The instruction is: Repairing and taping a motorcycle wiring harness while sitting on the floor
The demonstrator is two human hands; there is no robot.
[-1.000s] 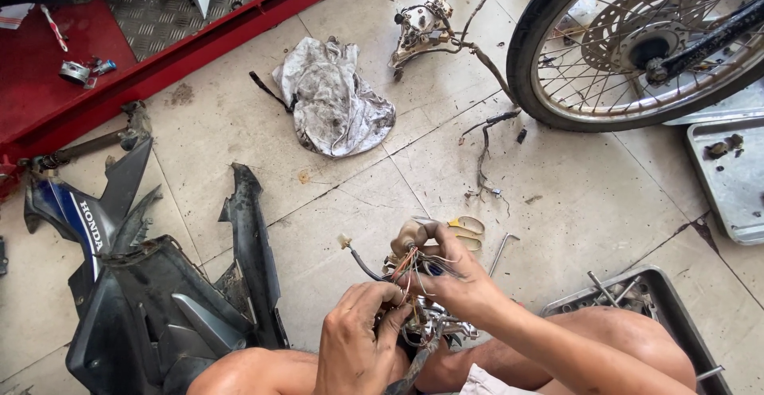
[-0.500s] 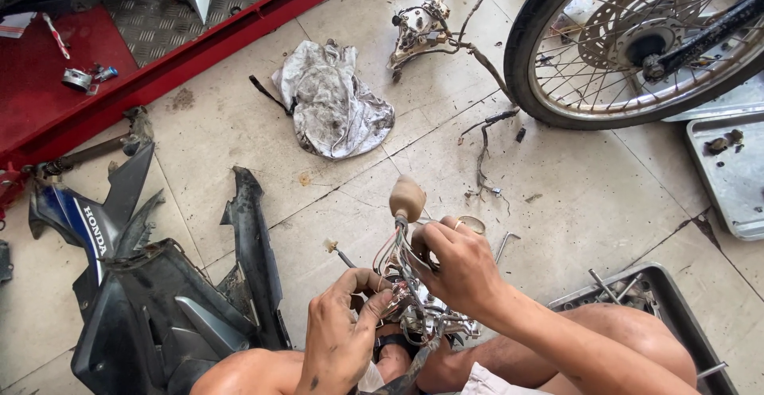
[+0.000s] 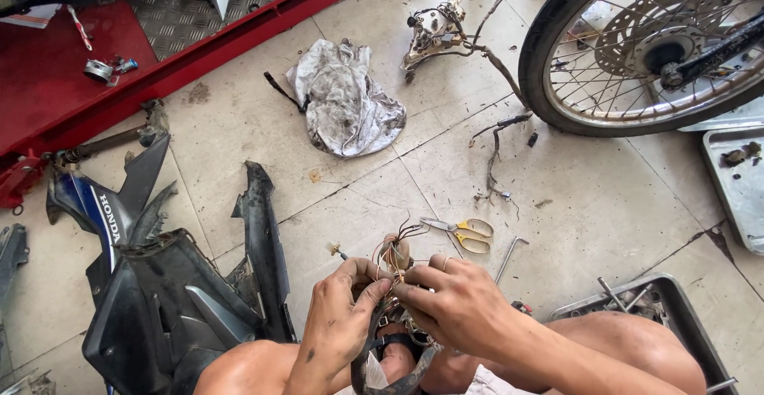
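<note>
My left hand (image 3: 342, 315) and my right hand (image 3: 454, 299) meet low in the middle of the head view, both gripping a tangled bundle of thin coloured wires (image 3: 395, 253) with a tan connector at its top. The bundle rises from a dark round part (image 3: 390, 363) wedged between my knees. Fingers of both hands pinch the wires close together. Yellow-handled scissors (image 3: 461, 234) lie on the tile floor just beyond my right hand.
Black and blue motorcycle body panels (image 3: 159, 291) lie at the left. A crumpled grey rag (image 3: 344, 101) and a loose wiring harness (image 3: 446, 33) lie further out. A spoked wheel (image 3: 652, 53) stands top right. Metal trays (image 3: 736, 180) (image 3: 676, 315) sit right. A red ramp (image 3: 79, 69) runs top left.
The tan connector and wire bundle, lifted higher half a second ago, have come back down. Both hands have closed in tighter around the wires. The scissors behind them are now uncovered.
</note>
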